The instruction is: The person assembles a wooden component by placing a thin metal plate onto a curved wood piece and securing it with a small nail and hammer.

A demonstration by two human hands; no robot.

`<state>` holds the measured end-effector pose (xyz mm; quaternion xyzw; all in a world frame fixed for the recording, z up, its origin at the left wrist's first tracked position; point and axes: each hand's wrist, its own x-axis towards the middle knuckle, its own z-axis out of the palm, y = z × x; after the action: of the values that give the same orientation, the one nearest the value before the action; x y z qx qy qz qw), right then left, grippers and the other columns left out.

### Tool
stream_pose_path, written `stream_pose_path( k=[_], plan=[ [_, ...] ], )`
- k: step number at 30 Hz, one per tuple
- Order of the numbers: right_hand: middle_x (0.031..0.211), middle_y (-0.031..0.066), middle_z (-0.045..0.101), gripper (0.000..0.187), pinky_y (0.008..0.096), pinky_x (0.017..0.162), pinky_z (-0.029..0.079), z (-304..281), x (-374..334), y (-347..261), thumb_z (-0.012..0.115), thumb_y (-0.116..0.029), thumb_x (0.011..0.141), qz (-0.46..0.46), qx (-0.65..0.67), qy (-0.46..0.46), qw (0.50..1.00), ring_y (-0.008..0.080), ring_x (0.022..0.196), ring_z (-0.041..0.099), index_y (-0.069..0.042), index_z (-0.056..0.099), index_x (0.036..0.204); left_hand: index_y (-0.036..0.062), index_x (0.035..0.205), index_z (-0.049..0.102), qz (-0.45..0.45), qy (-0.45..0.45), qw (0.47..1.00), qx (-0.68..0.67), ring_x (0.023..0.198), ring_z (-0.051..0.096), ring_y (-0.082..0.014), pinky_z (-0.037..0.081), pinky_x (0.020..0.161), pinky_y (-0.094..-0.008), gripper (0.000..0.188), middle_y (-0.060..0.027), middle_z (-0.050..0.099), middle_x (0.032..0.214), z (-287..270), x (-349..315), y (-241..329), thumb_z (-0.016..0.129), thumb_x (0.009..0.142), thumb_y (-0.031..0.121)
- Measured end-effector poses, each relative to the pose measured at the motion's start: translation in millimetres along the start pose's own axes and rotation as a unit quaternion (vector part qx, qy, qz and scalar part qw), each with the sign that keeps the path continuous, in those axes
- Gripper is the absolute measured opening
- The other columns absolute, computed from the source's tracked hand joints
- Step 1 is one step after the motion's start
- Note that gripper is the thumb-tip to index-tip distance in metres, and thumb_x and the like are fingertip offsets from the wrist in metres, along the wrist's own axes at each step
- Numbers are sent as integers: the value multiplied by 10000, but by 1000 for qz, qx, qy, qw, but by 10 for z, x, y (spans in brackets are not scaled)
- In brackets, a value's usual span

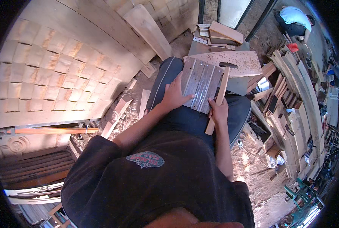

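Observation:
A square panel of grey-brown wooden slats [200,81], with shiny strips along its seams, rests tilted on my lap. My left hand [172,94] grips its left edge, the thumb laid over the top face and the other fingers partly hidden along the edge. At the panel's lower right corner, my right hand [219,110] is closed around the wooden handle of a hammer [223,85]. The right thumb lies against the panel too. The hammer's dark metal head points away from me, above a pale board [247,62] dotted with many small brown specks.
Beyond my knees, wood offcuts [225,33] are piled on a low surface. Large wooden panels [63,72] lean at the left. Long planks [291,102] and scraps lie at the right, near a green plastic chair [300,193]. Another person [294,21] crouches at the far right.

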<state>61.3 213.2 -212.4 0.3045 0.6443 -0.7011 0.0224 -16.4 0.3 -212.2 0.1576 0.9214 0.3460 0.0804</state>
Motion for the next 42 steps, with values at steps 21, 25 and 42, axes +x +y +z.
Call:
stream_pose_path(
  k=[21,25,42],
  plan=[
    [627,-12,491,240,262,395,407,-57,53,-102,729,-159,920,28,112,-52,992,98,443,470,-56,521,981,-21,1392,469,-271,-255,641,-672,1179,627,-281,542,981,-431,562,-162,621,1289,-149,243,-116,710,918,161],
    [630,-11,491,257,263,396,411,-29,12,-67,742,-159,911,23,57,-44,997,99,441,466,-55,516,976,6,1410,457,-274,-299,649,-643,1211,612,-310,533,1002,-499,565,-152,606,1322,-190,162,-228,702,922,150],
    [770,93,642,405,295,378,429,-358,305,-241,548,-446,1024,-51,28,73,996,136,440,512,-41,554,1014,57,1438,416,-212,-223,639,-705,1212,612,-305,520,1015,-518,645,-147,586,1332,-48,95,-450,711,868,-16]
  ],
)
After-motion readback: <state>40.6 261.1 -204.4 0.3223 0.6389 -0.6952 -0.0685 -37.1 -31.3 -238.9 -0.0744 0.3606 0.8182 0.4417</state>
